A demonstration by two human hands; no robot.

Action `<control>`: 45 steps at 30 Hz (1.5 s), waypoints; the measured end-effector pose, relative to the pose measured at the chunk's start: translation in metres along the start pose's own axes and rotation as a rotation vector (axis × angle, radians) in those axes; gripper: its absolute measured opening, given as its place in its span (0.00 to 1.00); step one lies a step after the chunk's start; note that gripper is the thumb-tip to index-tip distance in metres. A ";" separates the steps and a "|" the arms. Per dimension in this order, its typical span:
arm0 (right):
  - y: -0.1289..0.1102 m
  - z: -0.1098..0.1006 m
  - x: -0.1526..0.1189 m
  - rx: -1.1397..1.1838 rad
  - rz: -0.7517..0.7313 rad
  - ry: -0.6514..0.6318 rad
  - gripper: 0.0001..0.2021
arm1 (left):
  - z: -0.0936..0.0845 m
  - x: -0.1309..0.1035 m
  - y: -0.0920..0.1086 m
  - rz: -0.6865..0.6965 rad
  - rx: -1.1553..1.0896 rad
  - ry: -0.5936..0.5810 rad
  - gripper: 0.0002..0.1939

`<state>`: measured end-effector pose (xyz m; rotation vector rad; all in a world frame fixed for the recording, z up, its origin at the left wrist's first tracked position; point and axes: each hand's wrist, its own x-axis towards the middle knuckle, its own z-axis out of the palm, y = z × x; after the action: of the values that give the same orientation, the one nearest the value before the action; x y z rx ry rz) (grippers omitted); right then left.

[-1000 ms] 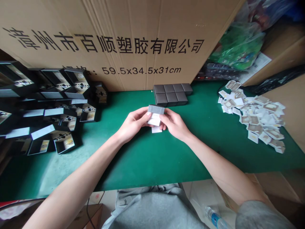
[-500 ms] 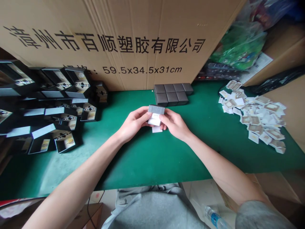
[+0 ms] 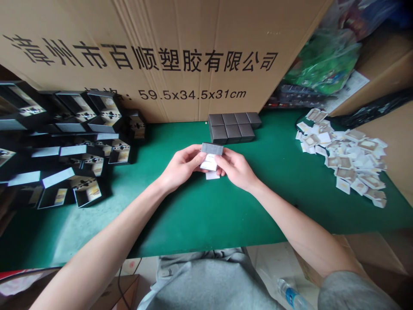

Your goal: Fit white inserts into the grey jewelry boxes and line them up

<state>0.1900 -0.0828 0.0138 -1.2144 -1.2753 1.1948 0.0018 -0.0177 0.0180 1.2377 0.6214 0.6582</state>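
My left hand (image 3: 178, 168) is closed around the left side of a small box (image 3: 212, 149), whose raised lid shows a grey inner face. The right side of the same box is held by my right hand (image 3: 239, 168). A white insert (image 3: 209, 162) sits at the front of the box, with both thumbs pressed against its edges. Below the fingers a small white piece (image 3: 212, 175) shows, partly hidden. The underside of the box is hidden by my fingers.
Closed dark boxes (image 3: 232, 128) stand in a block behind my hands. Several open black boxes (image 3: 88, 191) are stacked at left. A pile of white inserts (image 3: 346, 161) lies at right on the green table (image 3: 206, 215). A big cardboard carton (image 3: 180, 26) stands behind.
The white insert looks slightly different under the thumbs, with a fold or edge now showing across it. Both hands stay in nearly the same place.
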 end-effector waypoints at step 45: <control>0.004 0.000 0.000 -0.029 -0.086 0.009 0.14 | 0.004 -0.001 0.005 -0.010 0.025 0.038 0.14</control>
<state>0.1906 -0.0824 0.0101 -1.1725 -1.3294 1.1107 0.0041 -0.0202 0.0236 1.2469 0.6687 0.6688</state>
